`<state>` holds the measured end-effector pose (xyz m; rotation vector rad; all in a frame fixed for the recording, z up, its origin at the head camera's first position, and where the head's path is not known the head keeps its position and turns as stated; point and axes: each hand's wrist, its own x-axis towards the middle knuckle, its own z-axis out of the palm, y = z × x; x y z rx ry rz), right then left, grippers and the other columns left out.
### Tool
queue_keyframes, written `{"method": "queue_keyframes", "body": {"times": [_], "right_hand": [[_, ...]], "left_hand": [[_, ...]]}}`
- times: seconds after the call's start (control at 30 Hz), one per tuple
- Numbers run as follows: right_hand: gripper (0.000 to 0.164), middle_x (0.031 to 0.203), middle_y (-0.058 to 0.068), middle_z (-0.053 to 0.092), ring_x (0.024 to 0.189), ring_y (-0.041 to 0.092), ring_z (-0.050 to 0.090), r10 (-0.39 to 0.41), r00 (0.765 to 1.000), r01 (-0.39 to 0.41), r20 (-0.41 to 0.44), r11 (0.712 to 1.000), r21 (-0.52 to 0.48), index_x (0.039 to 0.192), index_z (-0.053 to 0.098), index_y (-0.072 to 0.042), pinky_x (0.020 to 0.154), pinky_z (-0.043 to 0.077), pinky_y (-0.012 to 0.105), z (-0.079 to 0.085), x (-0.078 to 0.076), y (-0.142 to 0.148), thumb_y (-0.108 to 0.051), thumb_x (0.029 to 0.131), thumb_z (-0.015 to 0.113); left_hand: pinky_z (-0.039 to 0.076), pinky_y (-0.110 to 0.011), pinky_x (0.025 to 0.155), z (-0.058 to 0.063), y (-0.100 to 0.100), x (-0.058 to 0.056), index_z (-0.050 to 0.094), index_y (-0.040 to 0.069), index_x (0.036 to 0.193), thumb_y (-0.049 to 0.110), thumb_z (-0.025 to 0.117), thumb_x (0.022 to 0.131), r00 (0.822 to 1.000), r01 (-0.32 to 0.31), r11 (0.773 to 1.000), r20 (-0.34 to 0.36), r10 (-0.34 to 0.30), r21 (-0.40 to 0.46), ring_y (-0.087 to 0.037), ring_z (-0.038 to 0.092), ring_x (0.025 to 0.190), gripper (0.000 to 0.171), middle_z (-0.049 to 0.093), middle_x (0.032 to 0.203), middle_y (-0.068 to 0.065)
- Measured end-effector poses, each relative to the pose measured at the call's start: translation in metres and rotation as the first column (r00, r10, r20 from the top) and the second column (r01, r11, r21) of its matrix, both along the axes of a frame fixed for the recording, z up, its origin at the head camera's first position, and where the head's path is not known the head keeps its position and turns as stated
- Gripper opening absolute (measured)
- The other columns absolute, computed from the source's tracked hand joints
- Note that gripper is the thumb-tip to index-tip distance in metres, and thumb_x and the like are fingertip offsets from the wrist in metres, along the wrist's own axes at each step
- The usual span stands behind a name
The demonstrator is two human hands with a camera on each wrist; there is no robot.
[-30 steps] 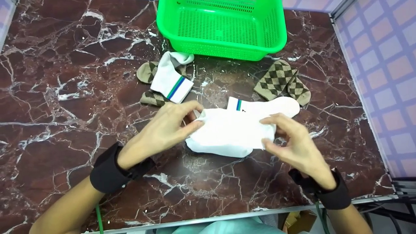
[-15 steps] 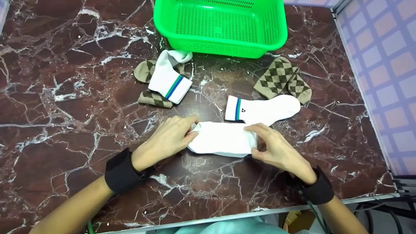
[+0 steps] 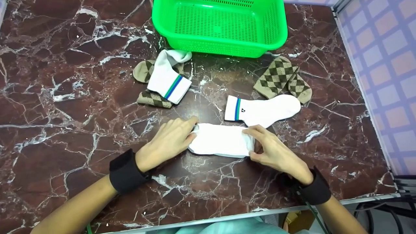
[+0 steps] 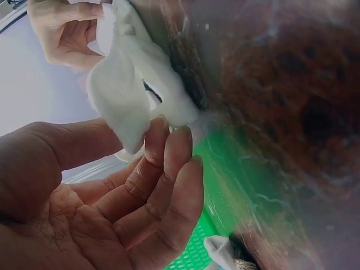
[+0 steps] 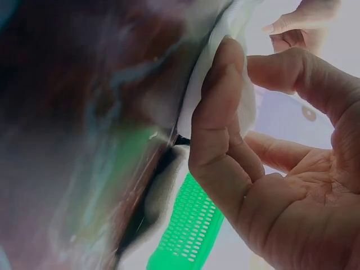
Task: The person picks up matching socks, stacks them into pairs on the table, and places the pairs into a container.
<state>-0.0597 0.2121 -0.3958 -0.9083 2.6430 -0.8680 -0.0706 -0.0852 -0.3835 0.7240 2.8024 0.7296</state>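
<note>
A folded white sock [image 3: 221, 140] lies flat on the dark marbled table between my two hands. My left hand [image 3: 170, 139] pinches its left end, thumb on one side and fingertips on the other, as the left wrist view also shows on the white cloth [image 4: 126, 84]. At the opposite end my right hand [image 3: 276, 149] pinches the sock between thumb and fingers. Just behind it rests another white sock [image 3: 268, 109] with a blue and green band and a small dark logo, its lower edge near my right fingertips.
A green plastic basket [image 3: 221, 45] stands at the back. Left of centre, a striped white sock [image 3: 167, 79] lies over a brown argyle sock [image 3: 154, 99]. More folded argyle [image 3: 276, 76] lies at right, touching the white sock there. A patterned panel [image 3: 383, 81] borders the right side.
Both hands have brought the white sock down and toward me, laying it flatter on the table. The right hand has shifted left, and the banded sock behind is now more exposed.
</note>
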Motion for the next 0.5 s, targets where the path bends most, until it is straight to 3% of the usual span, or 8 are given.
{"method": "queue_keyframes", "body": {"times": [0.5], "right_hand": [[0.052, 0.121, 0.017, 0.043, 0.085, 0.019, 0.048, 0.04, 0.997, -0.038, -0.06, 0.999, 0.031, 0.122, 0.049, -0.001, 0.071, 0.042, 0.031, -0.0045, -0.0002, 0.0013, -0.008, 0.073, 0.067]], "left_hand": [[0.036, -0.032, 0.036, -0.0064, 0.001, 0.0014, 0.053, 0.008, 0.092, 0.013, 0.063, 0.081, 0.999, -0.002, 1.0, -0.045, 0.002, -0.007, -0.022, 0.049, 0.05, 0.016, 0.051, 0.061, -0.005]]}}
